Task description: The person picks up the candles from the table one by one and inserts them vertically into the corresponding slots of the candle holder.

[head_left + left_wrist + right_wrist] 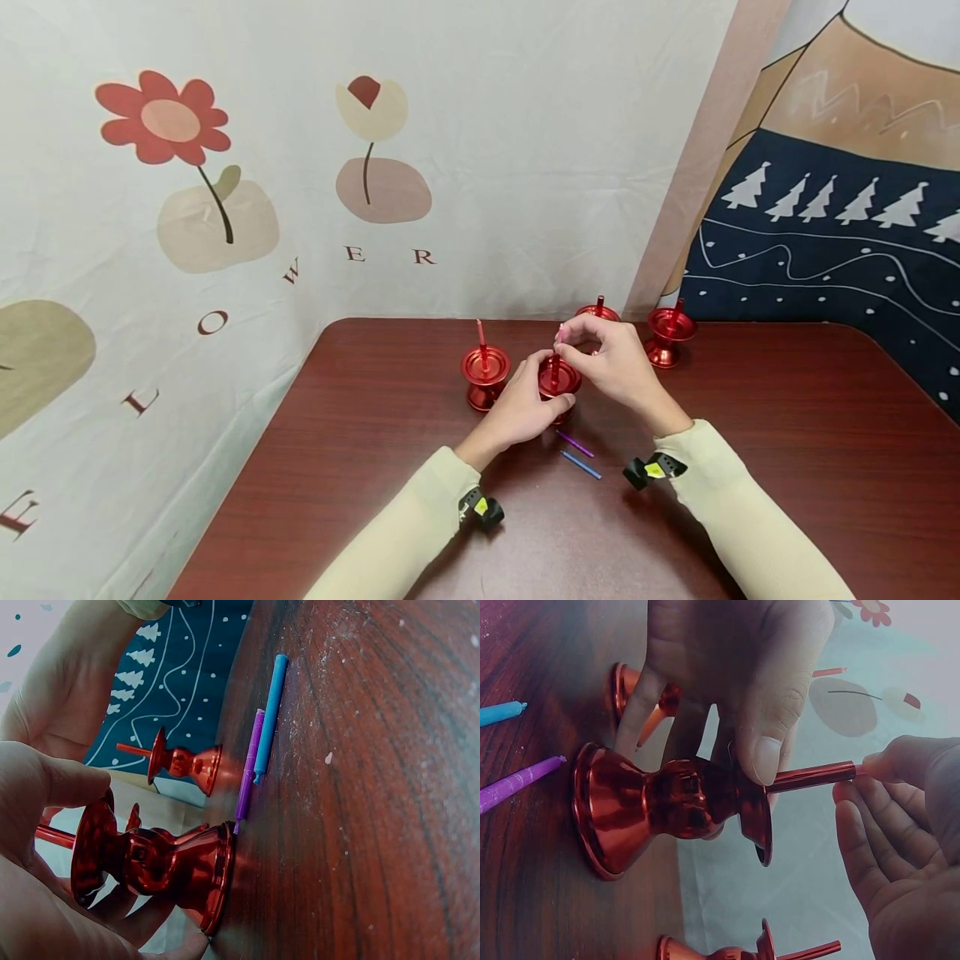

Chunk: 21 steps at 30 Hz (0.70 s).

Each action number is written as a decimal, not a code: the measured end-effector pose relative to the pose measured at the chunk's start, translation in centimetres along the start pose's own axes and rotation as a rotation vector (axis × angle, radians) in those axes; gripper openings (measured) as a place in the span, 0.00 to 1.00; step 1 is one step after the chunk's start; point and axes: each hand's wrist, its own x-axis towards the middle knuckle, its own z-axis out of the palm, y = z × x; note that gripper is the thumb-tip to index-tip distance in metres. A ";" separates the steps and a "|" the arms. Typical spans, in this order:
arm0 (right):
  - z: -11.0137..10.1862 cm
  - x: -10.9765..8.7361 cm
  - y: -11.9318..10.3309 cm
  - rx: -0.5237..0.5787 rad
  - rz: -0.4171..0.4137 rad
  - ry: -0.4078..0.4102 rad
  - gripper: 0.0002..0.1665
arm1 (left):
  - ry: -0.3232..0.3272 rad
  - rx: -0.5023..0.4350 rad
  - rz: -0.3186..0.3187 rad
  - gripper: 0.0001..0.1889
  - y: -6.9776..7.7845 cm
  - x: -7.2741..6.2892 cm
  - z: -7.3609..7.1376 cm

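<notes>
Candleholder of shiny, flared red metal (566, 384), lower centre, is gripped by left hand (521, 404); right hand (613, 360) pinches slim pink wax candle (861, 770); sideways pressure could snap it.

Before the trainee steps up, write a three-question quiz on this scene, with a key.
1. How many red holders show in the head view?
2. True or false: the left hand grips the blue candle.
3. What does the right hand pinch? A: the purple candle. B: a pink candle. C: a holder's base.

Key:
1. Four.
2. False; it holds a holder, and the blue candle lies on the table.
3. B.
</notes>
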 end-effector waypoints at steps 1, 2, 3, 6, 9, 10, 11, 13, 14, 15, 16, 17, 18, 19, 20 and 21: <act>0.0 0.0 0.0 -0.004 0.001 0.000 0.06 | -0.001 -0.002 0.000 0.45 0.0 0.0 0.0; 0.0 0.0 0.0 -0.008 0.001 0.000 0.06 | -0.002 -0.003 0.001 0.45 0.0 0.0 0.0; 0.0 0.0 0.0 -0.012 0.002 -0.001 0.06 | -0.002 -0.003 0.003 0.45 0.0 0.0 0.0; -0.1 0.0 -0.1 -0.024 0.005 -0.006 0.05 | -0.001 -0.005 0.008 0.45 0.0 0.1 0.0; -0.1 0.1 -0.2 -0.040 0.001 -0.011 0.05 | -0.002 -0.007 0.007 0.45 0.0 0.1 0.0; -0.1 0.1 -0.2 -0.045 -0.002 -0.013 0.05 | -0.002 -0.006 0.006 0.45 0.0 0.1 0.0; -0.1 0.1 -0.3 -0.048 -0.005 -0.015 0.05 | -0.003 -0.006 0.005 0.45 0.0 0.2 0.0; -0.1 0.1 -0.3 -0.054 -0.012 -0.020 0.05 | -0.004 -0.005 0.004 0.45 0.0 0.2 0.0; -0.1 0.1 -0.3 -0.054 -0.016 -0.023 0.05 | -0.004 -0.005 0.003 0.45 0.0 0.2 0.0; -0.1 0.1 -0.3 -0.056 -0.018 -0.026 0.05 | -0.004 -0.006 0.004 0.45 0.0 0.1 -0.1; -0.1 0.1 -0.3 -0.057 -0.019 -0.030 0.05 | -0.004 -0.007 0.005 0.45 0.0 0.1 -0.1; -0.1 0.1 -0.3 -0.058 -0.020 -0.033 0.05 | -0.004 -0.008 0.005 0.45 0.0 0.1 -0.1; -0.1 0.1 -0.3 -0.060 -0.018 -0.037 0.05 | -0.005 -0.009 0.005 0.45 0.1 0.1 -0.1; -0.2 0.1 -0.3 -0.063 -0.017 -0.041 0.05 | -0.005 -0.010 0.005 0.45 0.1 0.1 -0.1; -0.2 0.1 -0.3 -0.064 -0.015 -0.045 0.05 | -0.006 -0.011 0.005 0.45 0.0 0.1 -0.1; -0.2 0.1 -0.3 -0.067 -0.013 -0.050 0.05 | -0.007 -0.011 0.005 0.45 0.0 0.1 -0.1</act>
